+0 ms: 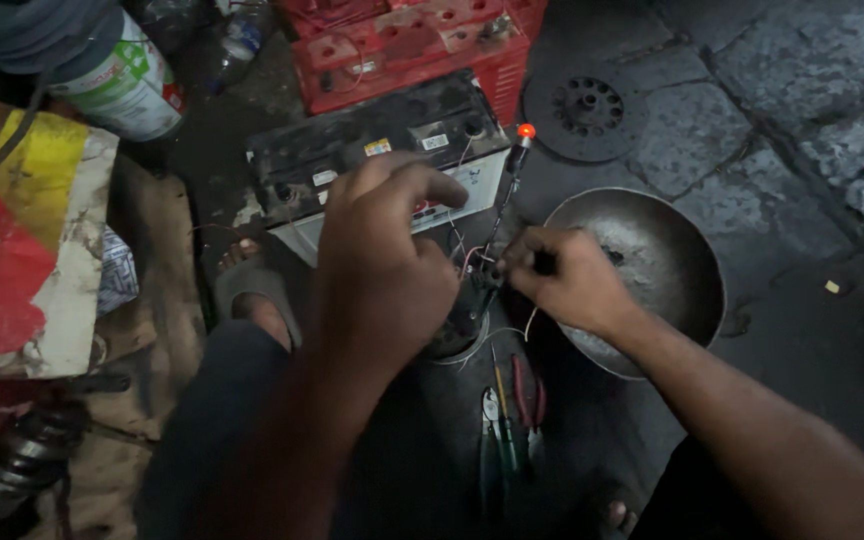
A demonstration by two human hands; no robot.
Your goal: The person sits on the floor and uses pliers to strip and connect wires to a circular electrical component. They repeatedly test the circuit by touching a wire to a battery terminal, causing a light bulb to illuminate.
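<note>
Head view, 1 frame, looking down on a floor-level work spot; the car battery (372, 160) serves as landmark. Item 1: left hand (382, 270), raised just in front of the battery, fingers curled together with the forefinger bent forward over a dark round part (457, 325) that sits mostly hidden beneath the palm; whether the fingers actually clamp it cannot be told, though the pose suggests steadying it. Item 2: right hand (562, 280), to the right of the battery's front corner, fingers pinched together on the lower end of a thin test probe (502, 210), held slanted so its lit orange-red bulb (526, 131) stands at the battery's right top edge, seemingly to reach a terminal. Item 3: fine wires (467, 262), pink and white, running between both hands, just in front of the battery. Item 4: pliers and screwdrivers (512, 420), laid side by side further in front, within reach. Item 5: metal bowl (672, 250), right of the battery, beneath the right wrist. Item 6: red crate (402, 50), directly behind the battery. Item 7: round perforated disc (587, 105), behind and right. Item 8: painted red and yellow board (22, 230), left of the battery. Surface: dark, grimy stone paving (782, 130), dimly lit; a sandalled foot (252, 290) rests at the battery's front left.
</note>
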